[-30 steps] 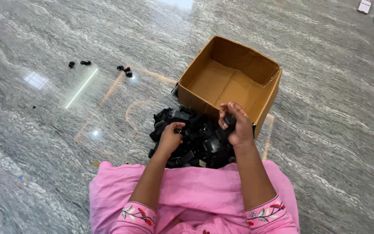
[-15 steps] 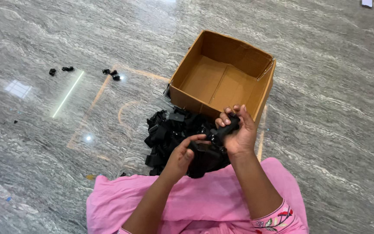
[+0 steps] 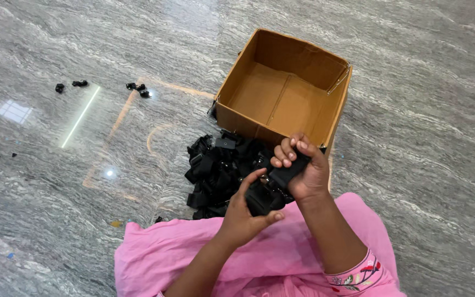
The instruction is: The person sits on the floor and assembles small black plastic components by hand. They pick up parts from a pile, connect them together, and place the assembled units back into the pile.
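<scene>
A pile of black straps with plastic buckles lies on the grey stone floor in front of my lap. My right hand is closed around one black strap piece, held above the pile's right edge. My left hand grips the lower end of the same black piece from below, thumb and fingers around it. An open cardboard box, with nothing inside, stands just beyond the pile.
Several small black parts and two more lie scattered on the floor at the far left. Pink fabric covers my lap at the bottom. Bright light reflections mark the polished floor at the left.
My left hand left the pile and came up to the black piece in my right hand; both hands now hold it. The view shifted slightly.
</scene>
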